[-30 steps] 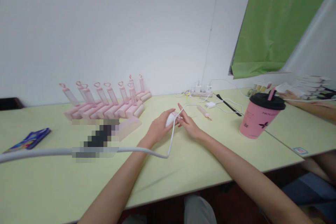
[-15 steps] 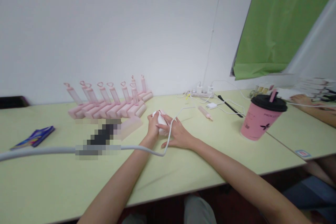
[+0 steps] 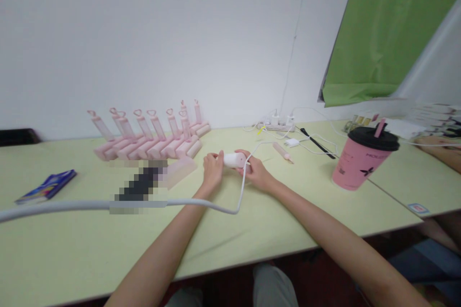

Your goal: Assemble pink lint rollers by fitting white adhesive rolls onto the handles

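Observation:
A small white and pale pink rounded cylinder (image 3: 233, 159) lies sideways between my two hands, just over the table. My left hand (image 3: 213, 169) is closed on its left end. My right hand (image 3: 260, 172) has its fingers curled round the pink right end; part of them is hidden behind it. A white cable (image 3: 205, 205) runs across the view in front of both forearms and rises past my right fingers. Left of my hands lies a translucent pink sleeve-like piece (image 3: 180, 171).
Several pink blocks (image 3: 144, 147) with clear tubes and heart-shaped loops stand by the wall. A blue packet (image 3: 48, 186) lies left. Rightward are a pink tube (image 3: 283, 152), a power strip (image 3: 277, 128), a black strap (image 3: 317, 144) and a pink cup (image 3: 360, 163). Another person's arm (image 3: 439, 146) rests far right.
The cylinder has turned from pointing away from me to lying sideways. My hands have moved apart to its two ends, with the right hand shifting rightward.

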`<state>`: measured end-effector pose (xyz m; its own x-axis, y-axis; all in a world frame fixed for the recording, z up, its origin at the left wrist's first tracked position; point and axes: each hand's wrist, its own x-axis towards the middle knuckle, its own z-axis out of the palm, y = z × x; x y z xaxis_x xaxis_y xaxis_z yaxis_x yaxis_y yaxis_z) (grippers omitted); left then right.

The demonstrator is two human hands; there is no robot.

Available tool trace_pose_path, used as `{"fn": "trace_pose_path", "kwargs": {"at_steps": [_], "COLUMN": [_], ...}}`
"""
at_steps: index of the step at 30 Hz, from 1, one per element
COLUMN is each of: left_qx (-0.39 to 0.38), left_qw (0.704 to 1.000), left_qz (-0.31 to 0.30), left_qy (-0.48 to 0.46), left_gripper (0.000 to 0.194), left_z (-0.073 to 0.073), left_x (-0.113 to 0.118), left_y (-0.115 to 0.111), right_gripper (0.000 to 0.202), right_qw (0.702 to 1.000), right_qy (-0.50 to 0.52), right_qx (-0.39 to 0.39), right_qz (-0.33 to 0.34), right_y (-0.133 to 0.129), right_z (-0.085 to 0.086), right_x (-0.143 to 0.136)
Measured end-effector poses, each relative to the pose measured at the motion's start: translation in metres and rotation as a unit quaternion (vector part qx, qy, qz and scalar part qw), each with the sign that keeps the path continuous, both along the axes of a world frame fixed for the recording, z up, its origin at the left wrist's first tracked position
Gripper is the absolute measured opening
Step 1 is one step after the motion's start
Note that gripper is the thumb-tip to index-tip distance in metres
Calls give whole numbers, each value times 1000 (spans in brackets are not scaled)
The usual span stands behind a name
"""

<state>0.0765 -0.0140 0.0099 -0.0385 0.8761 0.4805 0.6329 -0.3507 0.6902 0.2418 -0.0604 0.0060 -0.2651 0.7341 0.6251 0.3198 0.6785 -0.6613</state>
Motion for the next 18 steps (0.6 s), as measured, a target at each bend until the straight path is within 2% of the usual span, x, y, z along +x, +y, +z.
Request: {"fn": "trace_pose_path", "kwargs": {"at_steps": [1, 2, 3, 4, 6, 8, 12, 15, 18], "left_qx": [42, 83, 113, 125, 110, 90, 95, 84, 77], "left_qw": [998, 994, 990, 982, 959, 938, 927, 928, 937], "left_qz": [22, 17, -18, -79, -193, -239, -176, -127, -125], "left_qy": [37, 64, 88, 116, 174, 233, 316, 340, 318], "left_gripper": [43, 43, 43, 43, 44, 50, 62, 58, 55], "left_z": [4, 8, 13, 17, 22, 24, 22, 24, 28], "left_x": [-2, -3, -3, -3, -1, 1, 3, 3, 3], "left_y": [-4, -9, -13, -17, -24, -28, -32, -34, -36], "right_gripper": [50, 48, 46, 43, 38, 36, 45, 51, 45], "right_qw": [999, 997, 994, 989, 977, 963, 934, 940, 954], "right_qy": [22, 46, 73, 101, 150, 186, 235, 234, 221], "right_qx": [-29, -55, -78, -98, -138, -182, -249, -231, -188], "right_qz": [3, 12, 25, 36, 55, 75, 105, 92, 75], "right_y": [4, 9, 13, 17, 22, 23, 18, 15, 15], "right_z": [-3, -5, -8, -11, -15, -16, -15, -15, -17], "right_x": [2, 4, 6, 8, 9, 9, 4, 1, 0]}}
